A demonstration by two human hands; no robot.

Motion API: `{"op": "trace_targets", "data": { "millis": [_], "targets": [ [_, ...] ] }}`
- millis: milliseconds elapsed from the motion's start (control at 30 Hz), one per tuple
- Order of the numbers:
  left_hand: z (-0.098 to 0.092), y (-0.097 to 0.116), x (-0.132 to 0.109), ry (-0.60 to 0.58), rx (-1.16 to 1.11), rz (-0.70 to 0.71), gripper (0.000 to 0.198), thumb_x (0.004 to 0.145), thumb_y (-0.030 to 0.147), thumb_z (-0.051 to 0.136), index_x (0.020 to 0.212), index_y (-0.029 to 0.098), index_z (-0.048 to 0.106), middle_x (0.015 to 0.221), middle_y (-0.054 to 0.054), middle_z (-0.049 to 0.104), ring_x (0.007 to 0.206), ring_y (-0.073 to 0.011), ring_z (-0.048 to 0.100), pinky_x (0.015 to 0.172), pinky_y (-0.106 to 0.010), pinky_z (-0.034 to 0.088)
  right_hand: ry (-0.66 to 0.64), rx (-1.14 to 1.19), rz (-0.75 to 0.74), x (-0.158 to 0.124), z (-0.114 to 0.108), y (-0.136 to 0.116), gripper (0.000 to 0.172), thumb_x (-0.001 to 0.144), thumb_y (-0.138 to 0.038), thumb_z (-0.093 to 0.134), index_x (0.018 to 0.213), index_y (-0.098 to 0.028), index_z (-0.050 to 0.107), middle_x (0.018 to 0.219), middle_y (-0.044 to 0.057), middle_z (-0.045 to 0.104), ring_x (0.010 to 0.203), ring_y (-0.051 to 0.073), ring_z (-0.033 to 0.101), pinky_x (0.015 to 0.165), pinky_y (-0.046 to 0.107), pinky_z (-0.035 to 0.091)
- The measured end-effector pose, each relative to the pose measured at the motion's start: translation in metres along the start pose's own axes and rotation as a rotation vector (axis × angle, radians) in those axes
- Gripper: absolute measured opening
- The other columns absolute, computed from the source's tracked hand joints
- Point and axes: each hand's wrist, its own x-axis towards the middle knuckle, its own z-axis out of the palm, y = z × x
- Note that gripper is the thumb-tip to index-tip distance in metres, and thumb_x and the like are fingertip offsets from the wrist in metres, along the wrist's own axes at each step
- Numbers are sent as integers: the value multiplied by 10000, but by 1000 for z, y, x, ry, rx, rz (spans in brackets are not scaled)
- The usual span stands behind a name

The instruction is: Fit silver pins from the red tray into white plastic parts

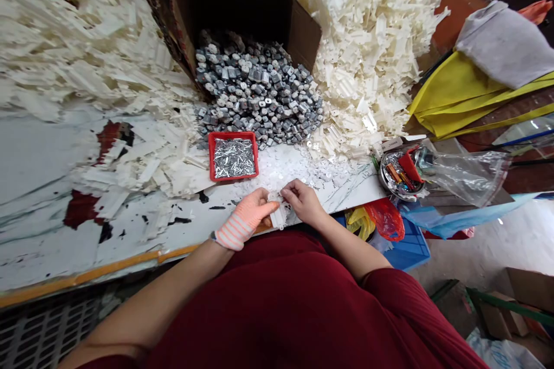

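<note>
My left hand [246, 217], in a white and orange striped glove, is closed on a white plastic part [278, 216] near the table's front edge. Bare, my right hand [303, 202] has its fingers pinched together at the upper right end of that part; anything between them is too small to make out. Just behind my hands, small clear pieces [285, 167] are scattered on the white table. A red tray [212, 157] of thin metal pins stands behind my left hand.
An open cardboard box [308, 34] lies behind the tray, grey motor-like parts [264, 92] spilling from it. Heaps of cream plastic parts [363, 40] flank it. To the right are a metal bowl [387, 181] and a blue bin [411, 253] below the table edge.
</note>
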Motion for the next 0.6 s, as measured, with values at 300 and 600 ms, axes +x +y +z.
{"op": "trace_targets", "data": {
  "millis": [300,600],
  "targets": [
    [6,6,-6,11,40,4,303,664,383,679,756,212,447,560,76,447,487,-118,481,505,-239,382,-2,-138,2,-4,9,-3,124,867,-325,544,827,-213,580,747,5,641,673,138,561,646,255,425],
    [-6,-10,4,7,265,116,236,715,381,623,754,211,464,563,74,427,505,-112,423,482,-228,313,12,-314,-2,14,-35,51,153,894,-286,539,862,-181,645,872,54,663,832,177,586,767,307,463]
  ]
}}
